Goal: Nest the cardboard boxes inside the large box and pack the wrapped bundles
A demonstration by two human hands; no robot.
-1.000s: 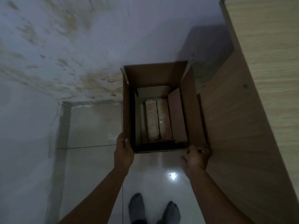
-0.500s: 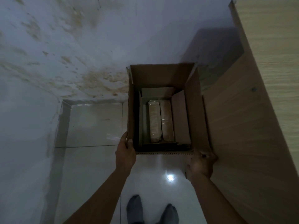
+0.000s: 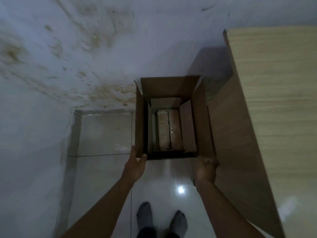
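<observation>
A large brown cardboard box [image 3: 200, 121] stands open on the tiled floor by the wall, flaps up. A smaller cardboard box [image 3: 187, 127] is nested inside it. Two wrapped bundles [image 3: 169, 129] lie side by side at the bottom of the inner box. My left hand [image 3: 136, 164] grips the near left corner of the large box, thumb over the edge. My right hand [image 3: 205, 167] holds the near right corner from below the rim; its fingertips are hidden behind the box.
A stained white wall [image 3: 85, 57] rises behind and left of the box. A tall wooden cabinet [image 3: 265, 117] stands close along the box's right side. My two socked feet [image 3: 161, 219] stand on the glossy floor tiles [image 3: 103, 134] below the box.
The view has tilted and shifted, so box and hands sit lower in the frame. Both hands keep their hold on the box's near corners; the box stays in its place by the wall.
</observation>
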